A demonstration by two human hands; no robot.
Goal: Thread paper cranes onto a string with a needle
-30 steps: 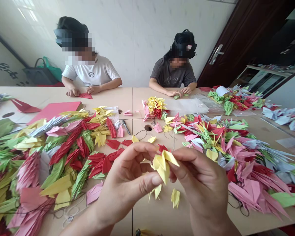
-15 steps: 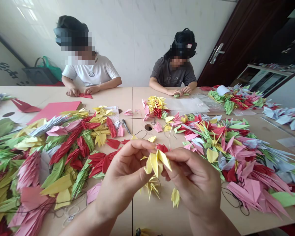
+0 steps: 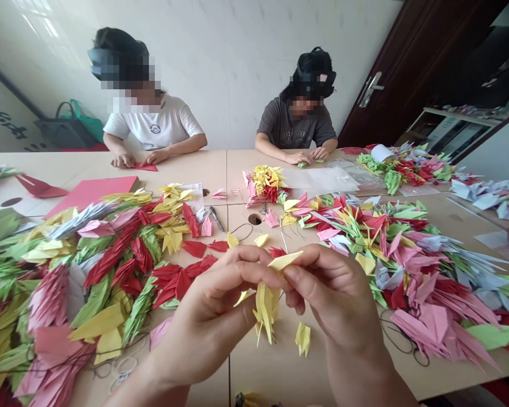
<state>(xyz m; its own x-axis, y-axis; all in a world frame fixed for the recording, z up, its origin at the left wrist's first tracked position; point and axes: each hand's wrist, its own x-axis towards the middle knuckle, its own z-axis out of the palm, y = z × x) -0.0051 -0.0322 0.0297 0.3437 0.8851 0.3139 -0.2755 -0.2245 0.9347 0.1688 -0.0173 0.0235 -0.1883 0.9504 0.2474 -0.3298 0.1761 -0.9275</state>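
My left hand (image 3: 214, 308) and my right hand (image 3: 339, 297) meet above the table's near edge, both pinched on a yellow folded paper crane (image 3: 283, 260) held flat between the fingertips. Below it hangs a small cluster of yellow cranes (image 3: 266, 308), apparently on a thread that is hard to make out. A single loose yellow crane (image 3: 302, 338) lies on the table beneath my right hand.
Big heaps of coloured paper cranes cover the table at left (image 3: 68, 271) and right (image 3: 411, 254). A pen (image 3: 216, 218) and red paper sheets (image 3: 91, 189) lie further back. Two people sit across the table folding paper, one in white (image 3: 152, 127), one in grey (image 3: 297, 127).
The top yellow crane has turned from upright to flat between my fingertips, and the hanging yellow cluster has dropped lower. My hands have moved slightly closer together.
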